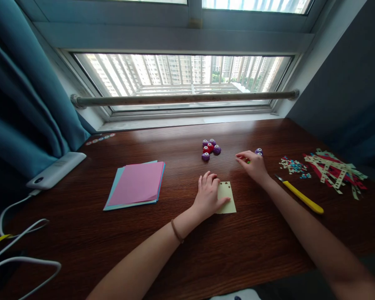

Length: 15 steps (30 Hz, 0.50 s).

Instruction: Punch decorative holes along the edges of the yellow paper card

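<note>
The table [225,258] is smooth brown wood, a bit shiny. The paper stack [136,183] at eight o'clock and the yellow sheet [229,192], between four and five, are dull paper. At four, the knife handle [303,198] looks like smooth plastic; the curtain [34,79] at ten is cloth.

Paper sheet [229,192] — between paper stack [136,183] and knife [303,197].

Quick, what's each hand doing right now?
Left hand: open, resting on the pale yellow paper.
Right hand: partly curled; whether it holds anything cannot be told.
</note>
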### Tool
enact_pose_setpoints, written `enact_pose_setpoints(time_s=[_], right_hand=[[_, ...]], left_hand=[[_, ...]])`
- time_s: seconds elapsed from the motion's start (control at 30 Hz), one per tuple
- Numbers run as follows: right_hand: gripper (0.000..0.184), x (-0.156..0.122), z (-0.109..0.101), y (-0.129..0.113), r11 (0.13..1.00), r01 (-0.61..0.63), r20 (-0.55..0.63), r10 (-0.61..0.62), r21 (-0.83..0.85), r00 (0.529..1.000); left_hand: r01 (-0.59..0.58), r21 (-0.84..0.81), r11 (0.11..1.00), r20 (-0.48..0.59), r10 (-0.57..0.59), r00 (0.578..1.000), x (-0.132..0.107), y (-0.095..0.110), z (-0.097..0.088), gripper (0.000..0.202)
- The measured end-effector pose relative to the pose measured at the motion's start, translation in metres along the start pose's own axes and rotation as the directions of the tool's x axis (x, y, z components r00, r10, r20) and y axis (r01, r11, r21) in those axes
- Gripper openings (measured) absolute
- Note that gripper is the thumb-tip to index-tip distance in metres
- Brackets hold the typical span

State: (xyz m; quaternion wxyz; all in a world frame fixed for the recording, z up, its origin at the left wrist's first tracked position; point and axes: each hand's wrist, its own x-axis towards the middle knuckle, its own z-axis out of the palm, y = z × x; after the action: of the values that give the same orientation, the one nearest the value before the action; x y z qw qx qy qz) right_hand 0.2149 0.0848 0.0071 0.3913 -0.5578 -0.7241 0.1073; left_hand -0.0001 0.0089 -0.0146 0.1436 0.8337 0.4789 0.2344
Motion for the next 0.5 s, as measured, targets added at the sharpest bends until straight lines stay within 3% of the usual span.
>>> enact_pose_setpoints(time_s=[0.23, 0.3, 0.4, 0.5], right_hand=[[0.034, 0.061, 0.068, -0.009, 0.993, -0.047, 0.065, 0.054, -0.111, 0.996], [0.029, 0.067, 0.079, -0.01, 0.99, -0.067, 0.069, 0.075, -0.121, 0.995], [0.014, 0.065, 0.083, -0.013, 0.992, -0.081, 0.066, 0.088, -0.1, 0.994], [0.015, 0.049, 0.07, -0.019, 0.997, -0.065, 0.065, 0.067, -0.036, 0.996]], left_hand=[[0.013, 0.012, 1.0, -0.013, -0.013, 1.0, 0.001, 0.0, 0.0, 0.05], [0.012, 0.015, 1.0, -0.013, -0.012, 1.0, 0.001, 0.0, 0.0, 0.051], [0.012, 0.016, 1.0, -0.015, -0.012, 1.0, 0.001, 0.0, 0.0, 0.052], [0.017, 0.01, 1.0, -0.018, -0.017, 1.0, 0.001, 0.0, 0.001, 0.052]])
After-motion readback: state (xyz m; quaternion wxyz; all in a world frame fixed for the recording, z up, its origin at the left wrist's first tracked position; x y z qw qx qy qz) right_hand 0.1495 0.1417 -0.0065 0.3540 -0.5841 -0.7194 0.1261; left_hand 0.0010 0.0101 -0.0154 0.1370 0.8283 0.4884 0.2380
